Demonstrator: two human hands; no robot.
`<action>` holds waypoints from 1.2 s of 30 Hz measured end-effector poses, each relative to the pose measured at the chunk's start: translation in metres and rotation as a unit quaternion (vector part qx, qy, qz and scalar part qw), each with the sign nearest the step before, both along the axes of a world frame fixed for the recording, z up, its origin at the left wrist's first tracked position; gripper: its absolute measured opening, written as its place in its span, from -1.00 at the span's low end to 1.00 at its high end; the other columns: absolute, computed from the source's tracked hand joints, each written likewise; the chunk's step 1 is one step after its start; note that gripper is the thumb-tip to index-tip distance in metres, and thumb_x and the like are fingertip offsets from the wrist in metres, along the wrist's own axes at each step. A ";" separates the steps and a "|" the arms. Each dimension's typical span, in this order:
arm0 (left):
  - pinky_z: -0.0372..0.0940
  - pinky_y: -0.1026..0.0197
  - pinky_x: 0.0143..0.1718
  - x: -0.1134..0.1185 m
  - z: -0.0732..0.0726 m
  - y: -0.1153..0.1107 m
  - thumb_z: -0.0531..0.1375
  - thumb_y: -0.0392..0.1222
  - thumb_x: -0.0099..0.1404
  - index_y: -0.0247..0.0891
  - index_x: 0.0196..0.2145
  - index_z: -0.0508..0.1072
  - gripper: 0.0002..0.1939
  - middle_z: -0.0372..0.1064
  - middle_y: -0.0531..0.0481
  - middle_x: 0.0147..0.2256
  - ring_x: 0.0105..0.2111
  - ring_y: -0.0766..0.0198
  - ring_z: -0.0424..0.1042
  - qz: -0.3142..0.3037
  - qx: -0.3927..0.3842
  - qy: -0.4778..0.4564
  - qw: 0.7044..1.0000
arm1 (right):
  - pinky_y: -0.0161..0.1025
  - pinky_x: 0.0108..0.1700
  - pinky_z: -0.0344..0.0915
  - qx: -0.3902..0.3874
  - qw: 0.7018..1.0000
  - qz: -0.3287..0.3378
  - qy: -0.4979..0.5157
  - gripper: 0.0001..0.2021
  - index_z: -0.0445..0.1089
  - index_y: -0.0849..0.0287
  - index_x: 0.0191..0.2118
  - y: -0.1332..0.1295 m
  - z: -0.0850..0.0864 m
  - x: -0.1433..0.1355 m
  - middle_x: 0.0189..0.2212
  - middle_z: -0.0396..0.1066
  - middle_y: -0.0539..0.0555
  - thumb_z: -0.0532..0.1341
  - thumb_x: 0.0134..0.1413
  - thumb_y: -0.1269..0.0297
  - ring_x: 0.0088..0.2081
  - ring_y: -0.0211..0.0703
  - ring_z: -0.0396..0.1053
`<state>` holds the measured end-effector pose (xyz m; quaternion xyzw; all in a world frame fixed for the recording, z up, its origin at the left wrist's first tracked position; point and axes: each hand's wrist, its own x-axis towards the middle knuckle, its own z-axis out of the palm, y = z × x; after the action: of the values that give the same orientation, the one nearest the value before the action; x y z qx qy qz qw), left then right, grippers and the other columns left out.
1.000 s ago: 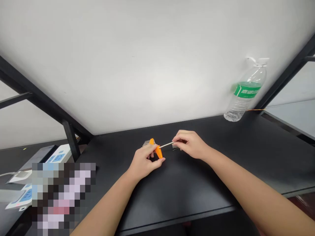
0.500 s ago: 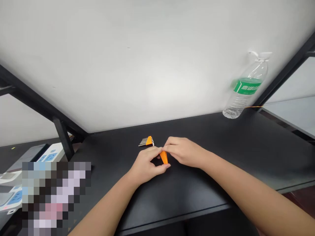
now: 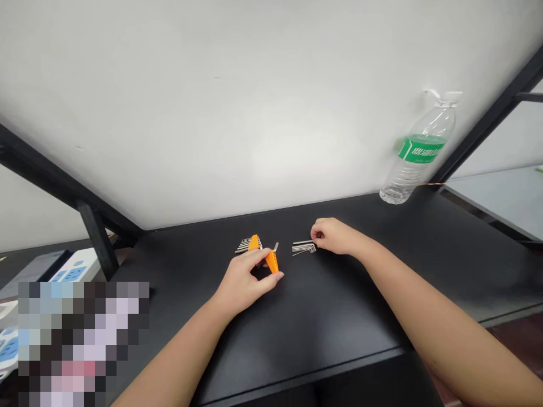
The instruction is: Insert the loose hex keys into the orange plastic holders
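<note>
Thumb and fingers of my left hand (image 3: 237, 285) are closed around an orange hex key holder (image 3: 272, 262). A short metal key end (image 3: 276, 247) sticks up at its top. Just behind it on the black table lies a second orange holder (image 3: 254, 242) with several hex keys (image 3: 243, 245) pointing left. My right hand (image 3: 335, 234) pinches the bent end of a hex key (image 3: 302, 242), the rearmost of a row. Several loose L-shaped hex keys (image 3: 303, 248) lie beside it, slightly nearer me. The right fingertips partly hide the pinched end.
A clear plastic bottle (image 3: 418, 150) with a green label stands at the back right against the white wall (image 3: 254, 113). Black metal frame bars (image 3: 95, 234) rise at both sides. White power strips (image 3: 74, 274) and a blurred-out patch are at the left.
My right hand has left the orange holder and moved right to the loose hex keys, which it hid before. My left hand keeps hold of the holder. The view has shifted slightly.
</note>
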<state>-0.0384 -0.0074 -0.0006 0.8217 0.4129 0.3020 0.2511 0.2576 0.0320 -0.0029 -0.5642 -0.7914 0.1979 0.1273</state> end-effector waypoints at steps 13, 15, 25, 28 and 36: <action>0.34 0.18 -0.28 -0.001 -0.004 0.003 0.37 -0.01 0.22 -0.14 -0.20 0.58 -0.76 0.52 0.01 -0.33 -0.38 0.21 0.44 0.034 0.032 0.024 0.999 | -0.29 -0.18 0.34 0.084 0.970 0.113 0.200 -0.79 0.58 0.10 -0.18 -0.030 0.027 -0.027 -0.25 0.51 0.03 0.18 0.28 0.44 -0.28 -0.23 0.45; 0.33 0.17 -0.28 0.001 -0.002 0.002 0.38 -0.03 0.20 -0.14 -0.25 0.59 -0.80 0.52 0.01 -0.34 -0.38 0.20 0.44 0.029 0.031 0.010 0.999 | -0.27 -0.16 0.36 0.116 0.962 0.128 0.210 -0.78 0.59 0.10 -0.16 -0.033 0.027 -0.033 -0.25 0.51 0.04 0.19 0.29 0.45 -0.26 -0.22 0.46; 0.31 0.20 -0.30 0.002 -0.006 0.000 0.37 0.00 0.20 -0.13 -0.21 0.57 -0.76 0.49 0.03 -0.35 -0.37 0.21 0.42 0.003 0.039 0.042 0.998 | -0.24 -0.18 0.37 0.193 0.960 0.175 0.105 -0.66 0.55 0.10 -0.03 -0.046 0.022 -0.043 -0.09 0.46 0.12 0.10 0.29 0.56 -0.23 -0.19 0.44; 0.29 0.20 -0.31 0.004 -0.005 -0.002 0.37 -0.01 0.21 -0.13 -0.24 0.57 -0.79 0.48 0.02 -0.36 -0.37 0.21 0.41 -0.014 0.048 0.052 0.997 | -0.26 -0.24 0.35 0.164 0.963 0.186 0.104 -0.70 0.48 0.10 -0.03 -0.053 0.022 -0.053 -0.02 0.39 0.12 0.11 0.26 0.54 -0.31 -0.25 0.38; 0.33 0.19 -0.26 0.002 -0.007 -0.002 0.37 0.02 0.22 -0.15 -0.13 0.57 -0.69 0.52 0.01 -0.32 -0.36 0.21 0.45 0.002 0.031 0.028 0.999 | -0.28 -0.28 0.30 0.118 0.962 0.126 0.210 -0.85 0.37 0.14 -0.18 -0.038 0.023 -0.037 -0.20 0.35 0.05 0.19 0.17 0.51 -0.32 -0.23 0.32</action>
<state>-0.0361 -0.0093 -0.0074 0.8364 0.4122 0.2917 0.2129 0.2202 -0.0060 0.0203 -0.3864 -0.8295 0.2312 0.3304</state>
